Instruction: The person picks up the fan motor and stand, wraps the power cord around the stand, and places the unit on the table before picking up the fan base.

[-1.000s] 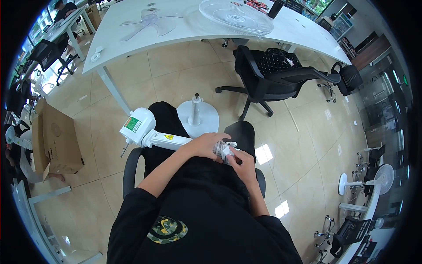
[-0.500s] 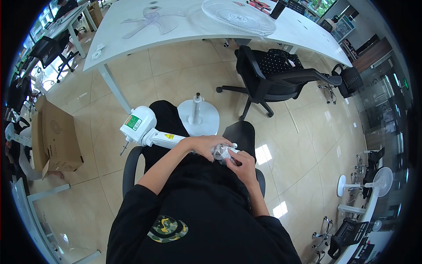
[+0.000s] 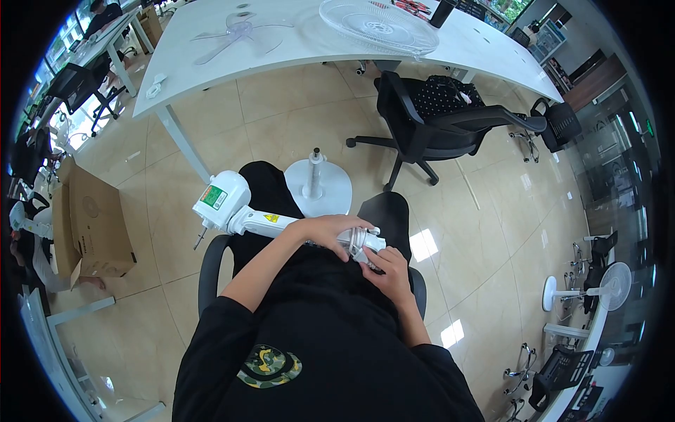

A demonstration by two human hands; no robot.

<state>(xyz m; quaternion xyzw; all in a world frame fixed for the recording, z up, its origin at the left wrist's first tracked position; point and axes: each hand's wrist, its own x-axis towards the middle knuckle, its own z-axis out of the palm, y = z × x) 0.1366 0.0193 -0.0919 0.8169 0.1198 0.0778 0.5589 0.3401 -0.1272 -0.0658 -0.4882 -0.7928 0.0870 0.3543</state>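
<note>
A white fan body (image 3: 261, 221) lies across my lap, its motor head (image 3: 223, 200) with a metal shaft at the left. My left hand (image 3: 329, 231) is closed round the lower end of the neck, by a coiled white power cord (image 3: 356, 240). My right hand (image 3: 389, 273) has its fingers bent against the cord bundle at the right end. What exactly is between those fingertips is partly hidden. Just beyond my knees, the round white fan base (image 3: 336, 190) with its short upright pole stands on the floor.
On the white table (image 3: 309, 42) ahead lie a clear fan blade (image 3: 239, 29) and a fan grille (image 3: 380, 28). A black office chair (image 3: 429, 126) stands front right. An open cardboard box (image 3: 98, 225) is at the left, with another person beside it.
My right hand has shifted slightly down and its fingers have moved on the bundle. The white cord coil now shows more plainly where clear plastic was seen. My left hand stays nearly still.
</note>
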